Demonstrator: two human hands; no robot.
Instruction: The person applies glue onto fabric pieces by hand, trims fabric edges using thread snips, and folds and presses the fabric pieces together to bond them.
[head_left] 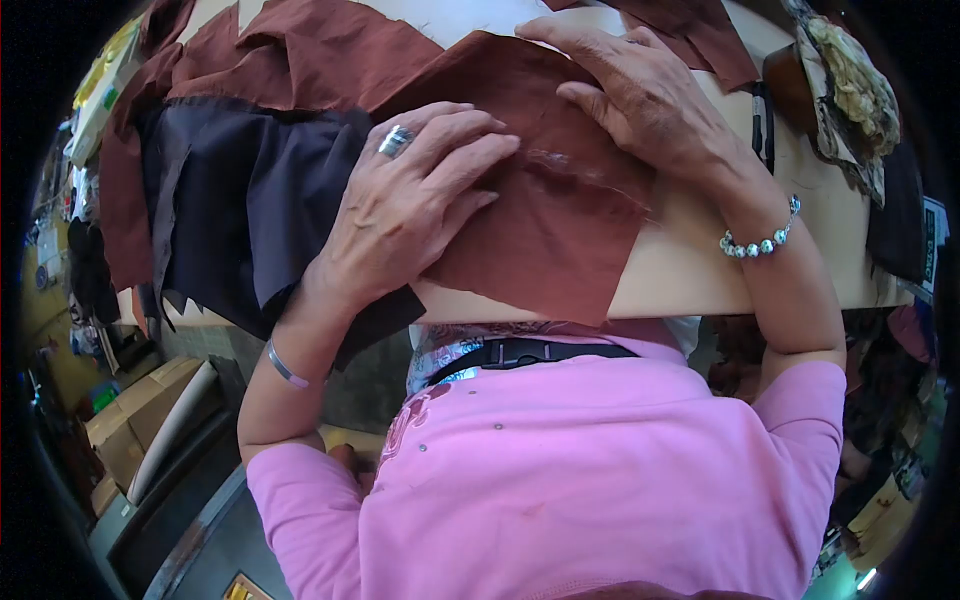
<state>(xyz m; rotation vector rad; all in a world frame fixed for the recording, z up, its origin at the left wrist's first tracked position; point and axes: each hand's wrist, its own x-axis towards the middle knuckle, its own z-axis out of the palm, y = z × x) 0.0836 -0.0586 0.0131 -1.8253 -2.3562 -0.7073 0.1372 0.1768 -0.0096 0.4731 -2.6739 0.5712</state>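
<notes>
A piece of reddish-brown cloth (pixel 560 230) lies across the table, with pale loose threads on its surface. My left hand (pixel 410 195), with a ring on one finger, rests on this cloth, fingers loosely bent and apart. Beneath and beside that wrist spreads dark navy cloth (pixel 250 190), which hangs over the table's front edge. At the far right edge of the brown piece is my right hand (pixel 650 95), its thumb and forefinger spread apart. Neither hand visibly grips the fabric.
The pale tabletop (pixel 700 270) shows to the right of the cloth. More brown cloth (pixel 690 35) lies at the back. A bundle of yellowish material (pixel 850 80) stands at the right, near a dark slim tool (pixel 763 125). Cardboard boxes (pixel 145 420) sit below left.
</notes>
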